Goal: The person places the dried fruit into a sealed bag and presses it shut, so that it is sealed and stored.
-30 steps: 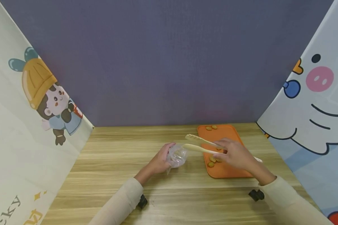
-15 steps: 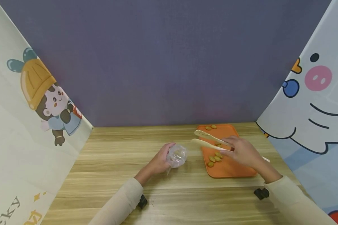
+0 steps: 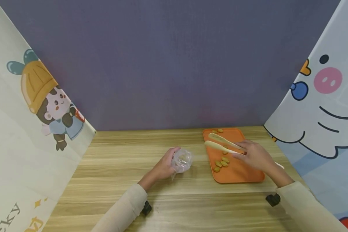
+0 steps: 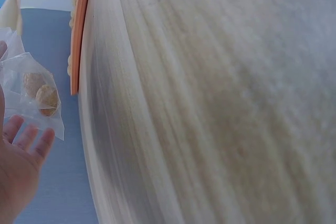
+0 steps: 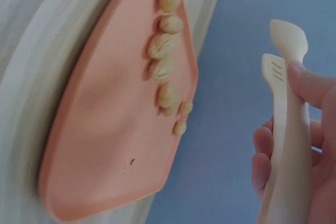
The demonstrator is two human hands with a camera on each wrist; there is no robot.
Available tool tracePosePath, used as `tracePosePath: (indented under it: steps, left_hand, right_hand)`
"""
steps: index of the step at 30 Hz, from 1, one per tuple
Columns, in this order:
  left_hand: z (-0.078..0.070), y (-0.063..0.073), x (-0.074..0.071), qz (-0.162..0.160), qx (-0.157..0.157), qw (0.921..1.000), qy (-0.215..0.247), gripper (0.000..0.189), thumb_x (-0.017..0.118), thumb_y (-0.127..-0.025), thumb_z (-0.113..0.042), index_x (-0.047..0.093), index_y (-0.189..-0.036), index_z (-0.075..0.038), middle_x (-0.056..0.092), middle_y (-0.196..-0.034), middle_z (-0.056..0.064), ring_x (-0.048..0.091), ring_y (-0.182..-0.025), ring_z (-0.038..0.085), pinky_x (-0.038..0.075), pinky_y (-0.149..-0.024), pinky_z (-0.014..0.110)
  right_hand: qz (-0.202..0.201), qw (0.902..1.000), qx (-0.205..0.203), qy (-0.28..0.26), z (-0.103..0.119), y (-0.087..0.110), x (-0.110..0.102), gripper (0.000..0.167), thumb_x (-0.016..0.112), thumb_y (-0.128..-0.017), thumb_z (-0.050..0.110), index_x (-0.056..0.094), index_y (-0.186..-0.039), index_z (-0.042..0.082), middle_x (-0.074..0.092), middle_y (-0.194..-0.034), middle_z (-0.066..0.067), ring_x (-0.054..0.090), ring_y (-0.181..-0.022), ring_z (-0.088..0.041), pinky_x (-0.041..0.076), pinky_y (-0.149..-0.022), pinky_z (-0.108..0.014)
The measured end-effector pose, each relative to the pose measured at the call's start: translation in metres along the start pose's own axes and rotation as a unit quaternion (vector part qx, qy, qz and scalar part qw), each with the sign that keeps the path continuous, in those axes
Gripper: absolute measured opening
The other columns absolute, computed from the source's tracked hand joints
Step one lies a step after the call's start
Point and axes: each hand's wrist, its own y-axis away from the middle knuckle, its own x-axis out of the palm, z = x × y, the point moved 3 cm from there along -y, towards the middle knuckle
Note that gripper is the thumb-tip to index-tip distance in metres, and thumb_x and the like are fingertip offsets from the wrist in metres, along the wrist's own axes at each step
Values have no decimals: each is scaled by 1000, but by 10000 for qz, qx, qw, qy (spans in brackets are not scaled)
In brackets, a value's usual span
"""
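Note:
My left hand (image 3: 164, 164) grips a clear plastic bag (image 3: 182, 161), its mouth held open, over the middle of the table. Two walnuts (image 4: 46, 98) lie inside that bag in the left wrist view. With my right hand (image 3: 256, 157) I hold cream-coloured tongs (image 3: 216, 146), thumb on one arm and fingers on the other. Their tips are spread apart with nothing between them, over an orange tray (image 3: 243, 172). Several walnuts (image 5: 161, 45) sit on the tray in a loose row. In the head view the tongs partly cover the walnuts near the tray's middle.
The wooden table (image 3: 119, 154) runs back to a dark grey-blue panel (image 3: 174, 64). White printed panels with cartoon figures stand at the left and right sides. A small dark speck (image 5: 132, 161) lies on the tray.
My right hand has moved right with the tongs, from beside the bag's mouth to over the tray. The left hand and the bag have stayed in place.

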Motion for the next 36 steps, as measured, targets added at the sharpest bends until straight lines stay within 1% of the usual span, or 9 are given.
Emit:
tracePosePath:
  steps: [4, 6, 10, 16, 20, 27, 29, 31, 36]
  left_hand:
    - [-1, 0, 0, 18, -8, 10000, -23, 85, 78, -79, -13, 37, -153, -8, 48, -150, 15, 50, -136, 32, 46, -113, 50]
    - [-1, -1, 0, 24, -21, 10000, -20, 84, 77, -79, -13, 37, -153, -8, 48, -150, 15, 50, -137, 32, 45, -114, 51]
    - [-1, -1, -1, 7, 7, 10000, 33, 83, 76, -79, -12, 38, -152, -6, 49, -148, 16, 51, -135, 32, 46, -113, 51]
    - [0, -2, -1, 14, 34, 10000, 57, 83, 76, -79, -12, 37, -152, -5, 49, -147, 15, 52, -134, 30, 48, -111, 49]
    - [1, -2, -1, 53, -6, 10000, 35, 83, 76, -79, -12, 37, -152, -6, 49, -148, 14, 52, -134, 30, 48, -111, 48]
    - [2, -2, -1, 73, -34, 10000, 7, 83, 75, -78, -11, 37, -152, -6, 49, -148, 14, 52, -133, 29, 48, -110, 49]
    - [2, -2, -1, 70, -40, 10000, 22, 83, 75, -78, -11, 37, -152, -7, 49, -148, 15, 52, -134, 30, 48, -110, 49]
    - [2, -2, -1, 65, -49, 10000, 51, 83, 75, -78, -12, 37, -152, -7, 48, -149, 15, 51, -134, 30, 48, -111, 50]
    - [2, -3, 0, 56, -86, 9999, 114, 83, 76, -78, -12, 38, -152, -8, 47, -151, 14, 49, -137, 30, 44, -114, 50]
  right_hand:
    - [-11, 9999, 92, 100, -9, 2, 4, 62, 70, -94, 44, 64, -134, -3, 62, -132, -34, 59, -119, -53, 49, -97, -67]
    - [37, 9998, 175, 127, -14, 3, 6, 62, 70, -93, 44, 64, -134, -3, 59, -134, -36, 56, -122, -56, 47, -99, -69]
    - [122, 9992, 295, 239, -24, 5, 11, 62, 70, -93, 44, 64, -134, -3, 58, -133, -37, 57, -120, -56, 48, -96, -69]
    - [141, 9986, 333, 376, -38, 9, 16, 61, 70, -93, 44, 66, -130, -4, 65, -124, -33, 65, -105, -48, 54, -85, -63]
    - [221, 9980, 402, 444, -47, 12, 21, 60, 70, -93, 42, 67, -127, -7, 67, -120, -32, 66, -102, -46, 54, -84, -62]
    - [301, 9972, 483, 475, -60, 19, 28, 57, 73, -92, 36, 67, -125, -9, 66, -120, -34, 68, -89, -41, 56, -79, -59]
    - [347, 9968, 532, 493, -62, 21, 29, 57, 73, -91, 36, 67, -125, -9, 66, -120, -34, 68, -89, -42, 56, -80, -60]
    - [419, 9961, 595, 506, -64, 22, 31, 58, 73, -92, 37, 66, -127, -9, 65, -121, -35, 68, -94, -45, 55, -83, -62]
    - [513, 9950, 704, 485, -68, 24, 33, 61, 72, -92, 37, 64, -129, -10, 65, -121, -35, 66, -99, -49, 55, -83, -62]
